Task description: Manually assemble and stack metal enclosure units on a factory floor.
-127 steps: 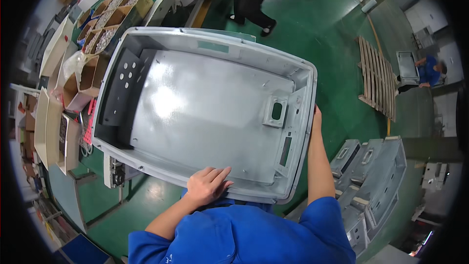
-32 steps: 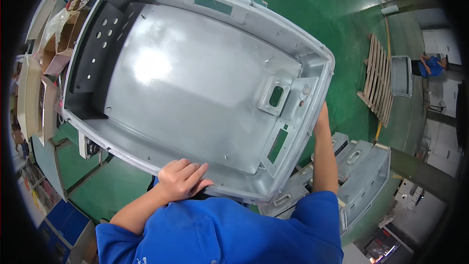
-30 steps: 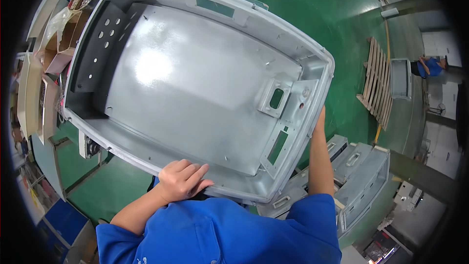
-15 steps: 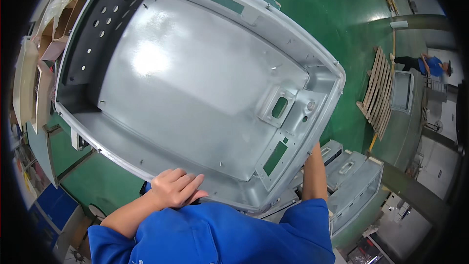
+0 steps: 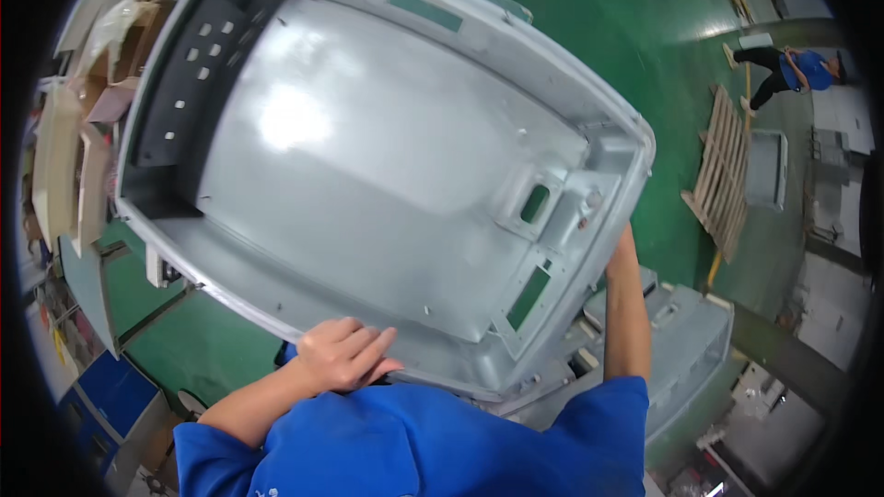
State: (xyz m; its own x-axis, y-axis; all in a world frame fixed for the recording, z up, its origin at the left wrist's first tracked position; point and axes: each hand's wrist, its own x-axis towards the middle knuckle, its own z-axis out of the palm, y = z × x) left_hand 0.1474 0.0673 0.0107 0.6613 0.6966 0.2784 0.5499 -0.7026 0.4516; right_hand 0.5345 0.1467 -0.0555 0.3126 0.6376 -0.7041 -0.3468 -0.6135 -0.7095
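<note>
A large grey metal housing [image 5: 368, 189], like a deep open shell with rounded corners, fills the middle of the view. Small studs and several cut-outs show inside it. My left hand [image 5: 344, 355] is closed over its near rim, fingers curled together on the edge. At the right side, my right hand [image 5: 622, 247] reaches up against the outside of the housing; its fingers are hidden behind the rim. A dark panel with punched holes [image 5: 189, 83] lines the left inner end of the housing.
Grey metal cases [image 5: 686, 345] stand on the floor at my right. Farther right lies a wooden pallet [image 5: 718, 175], with a person in blue [image 5: 801, 71] walking beyond it. Open cartons [image 5: 92, 166] line the left, above a blue box [image 5: 110, 389].
The housing has shifted slightly to the right in view, along with both my hands. The distant person's legs have moved apart in a stride.
</note>
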